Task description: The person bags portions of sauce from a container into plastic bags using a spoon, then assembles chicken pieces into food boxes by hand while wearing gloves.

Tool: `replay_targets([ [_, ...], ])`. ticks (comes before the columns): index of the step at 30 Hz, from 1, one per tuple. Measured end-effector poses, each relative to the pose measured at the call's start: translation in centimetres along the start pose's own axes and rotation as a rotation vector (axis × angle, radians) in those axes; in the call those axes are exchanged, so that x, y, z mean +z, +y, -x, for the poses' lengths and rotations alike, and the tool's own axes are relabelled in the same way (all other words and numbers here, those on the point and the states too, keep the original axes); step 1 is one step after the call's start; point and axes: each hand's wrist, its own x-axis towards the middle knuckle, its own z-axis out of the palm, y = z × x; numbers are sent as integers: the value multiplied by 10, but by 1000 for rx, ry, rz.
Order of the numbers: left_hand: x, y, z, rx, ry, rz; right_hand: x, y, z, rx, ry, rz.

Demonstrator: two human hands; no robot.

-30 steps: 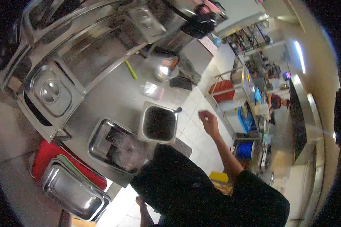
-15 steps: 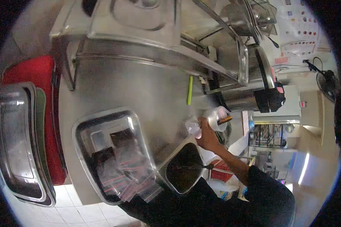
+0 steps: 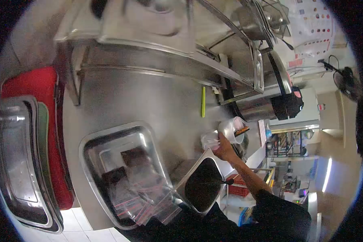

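Note:
Reaching in from the lower right, my right hand [image 3: 226, 150] has its fingers closed at a clear, whitish plastic item [image 3: 210, 140], whose exact shape is blurred. Just above that hand stands a white tub [image 3: 227, 128] with a brown-orange object [image 3: 241, 131] at its rim. A deep metal container [image 3: 182, 186] with dark contents and a dark-handled utensil [image 3: 228, 182] is below the hand. To its left, a metal tray [image 3: 84, 155] holds dark packets [image 3: 134, 156] and clear bags with red strips [image 3: 149, 201]. My left hand does not show.
A metal shelf frame [image 3: 149, 71] spans the steel counter [image 3: 169, 101], near a bright green strip [image 3: 203, 102]. Stacked trays [image 3: 18, 149] and a red container [image 3: 32, 82] are at the left. A large steel-and-black appliance [image 3: 266, 101] stands at the upper right.
The view has shifted slightly, so the trays and metal container appear lower. My right hand appears a little farther right and lower, still at the plastic item beside the tub.

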Motion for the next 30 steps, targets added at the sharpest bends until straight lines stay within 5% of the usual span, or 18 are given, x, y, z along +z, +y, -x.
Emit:
replay_targets([
  [5, -20, 1, -5, 30, 75, -14, -7, -12, 3, -10, -82, -132],
  [6, -25, -1, -6, 39, 93, -17, 6, -2, 5, -13, 63, -36],
  [8, -37, -8, -8, 57, 133, -12, -4, -7, 5, 2, -64, -115],
  [11, -59, -22, -10, 100, 221, 6, 41, 37, 7, -30, 63, -226],
  [17, -118, -55, -8, 262, 504, 129, 27, 21, 12, -294, 253, -293],
  [21, -149, -61, -1, 496, 780, 263, 23, 25, 10, -279, 129, -399],
  [27, -104, 54, 79, 881, 1023, 272, 51, 48, -7, -426, 504, -437],
  [29, -84, 84, 108, 1049, 828, 217, 36, 48, 19, -488, 579, -552],
  [30, -72, 110, 140, 946, 721, 171, 30, 50, 36, -528, 630, -650],
])
